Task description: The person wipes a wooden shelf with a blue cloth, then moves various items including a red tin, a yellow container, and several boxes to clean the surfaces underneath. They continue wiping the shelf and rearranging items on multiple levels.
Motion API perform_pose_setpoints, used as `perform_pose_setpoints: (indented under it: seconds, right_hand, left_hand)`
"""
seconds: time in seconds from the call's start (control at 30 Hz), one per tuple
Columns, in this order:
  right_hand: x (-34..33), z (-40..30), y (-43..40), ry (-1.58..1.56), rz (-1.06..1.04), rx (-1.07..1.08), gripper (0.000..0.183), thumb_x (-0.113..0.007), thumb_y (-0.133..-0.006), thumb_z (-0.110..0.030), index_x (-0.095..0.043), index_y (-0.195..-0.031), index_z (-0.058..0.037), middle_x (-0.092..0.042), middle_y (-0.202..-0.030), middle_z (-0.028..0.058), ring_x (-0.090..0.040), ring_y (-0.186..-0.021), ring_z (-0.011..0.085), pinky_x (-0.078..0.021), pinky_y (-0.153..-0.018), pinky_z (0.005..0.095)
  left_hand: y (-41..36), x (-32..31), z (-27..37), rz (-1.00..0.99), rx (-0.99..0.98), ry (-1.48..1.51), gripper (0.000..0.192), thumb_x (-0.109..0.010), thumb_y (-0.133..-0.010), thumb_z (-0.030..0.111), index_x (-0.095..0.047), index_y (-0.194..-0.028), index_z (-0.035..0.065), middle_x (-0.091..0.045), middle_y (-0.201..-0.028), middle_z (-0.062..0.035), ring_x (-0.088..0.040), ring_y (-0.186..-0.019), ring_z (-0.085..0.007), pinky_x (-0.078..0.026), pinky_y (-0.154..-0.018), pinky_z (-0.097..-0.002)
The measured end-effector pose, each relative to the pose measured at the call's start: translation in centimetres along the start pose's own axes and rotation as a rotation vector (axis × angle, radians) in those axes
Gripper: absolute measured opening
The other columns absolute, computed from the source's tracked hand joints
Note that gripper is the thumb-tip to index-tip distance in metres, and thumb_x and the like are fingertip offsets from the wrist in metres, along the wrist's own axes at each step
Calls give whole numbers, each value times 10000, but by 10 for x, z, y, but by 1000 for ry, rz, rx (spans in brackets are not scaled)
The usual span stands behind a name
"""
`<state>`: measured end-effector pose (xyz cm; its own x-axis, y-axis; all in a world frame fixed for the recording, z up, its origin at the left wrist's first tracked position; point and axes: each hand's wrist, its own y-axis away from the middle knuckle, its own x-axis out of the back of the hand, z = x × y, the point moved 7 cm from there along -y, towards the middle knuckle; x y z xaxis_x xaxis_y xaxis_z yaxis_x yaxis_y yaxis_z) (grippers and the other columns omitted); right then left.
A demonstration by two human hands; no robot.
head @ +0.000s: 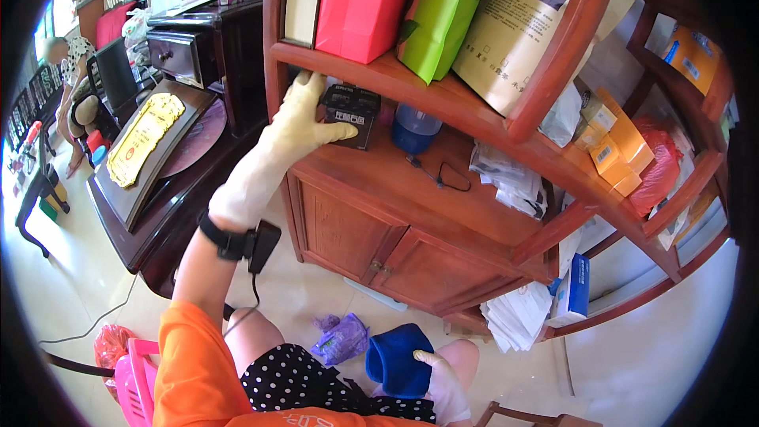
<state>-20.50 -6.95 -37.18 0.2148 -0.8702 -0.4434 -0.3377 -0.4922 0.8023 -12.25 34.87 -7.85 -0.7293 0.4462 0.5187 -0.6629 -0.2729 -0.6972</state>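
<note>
A pale rubber glove covers my left hand, which reaches into the wooden shelf unit. Its thumb lies against the front of a small black box, while the fingers extend up under the shelf board at the box's left; whether they grip it is unclear. Beside the box stand a blue translucent container and a thin black cable. Low over my lap, my gloved right hand holds a folded dark blue cloth, thumb on top of it.
Paper bags, one pink and one green, fill the shelf above. Plastic packets lie at the right of the lower shelf. A dark desk with a gold plaque stands at left. Another person sits farther back. A purple package lies on the floor.
</note>
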Motion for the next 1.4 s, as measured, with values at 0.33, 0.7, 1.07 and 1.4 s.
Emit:
perform_pose_setpoints:
  seconds: [0.33,0.7,1.07,1.4]
  right_hand:
    - [28,11,-10,-198,-51,18,469,-685,-831,-156,-553,-1251,4,-688,-1107,148,-678,-974,322,-549,-899,482]
    - [39,18,-29,-44,113,219,392,-674,-842,-147,-604,-1191,18,-701,-1066,143,-685,-934,292,-554,-887,432]
    - [-43,-13,-4,-160,-143,39,553,-653,-897,-303,-501,-1331,5,-638,-1215,189,-646,-1080,343,-511,-970,502]
    - [-157,-104,-4,86,-217,644,332,-747,-846,-89,-632,-1153,-37,-683,-1043,35,-643,-911,114,-526,-833,279]
  left_hand:
    - [-66,-61,-26,-620,54,-469,952,-860,-574,532,-547,-1359,93,-566,-1357,-151,-476,-1308,-290,-346,-1087,-340]
    - [-58,-52,-35,-660,3,-521,535,-709,-823,312,-587,-1319,153,-601,-1307,-119,-545,-1228,-295,-405,-1044,-372]
    - [71,-10,91,-101,-664,-544,568,-543,-789,105,-536,-1357,89,-557,-1347,-157,-606,-1144,-295,-504,-979,-365]
    - [168,-51,102,-234,-528,-370,625,-585,-719,100,-551,-1342,81,-518,-1388,-179,-551,-1219,-319,-469,-1017,-403]
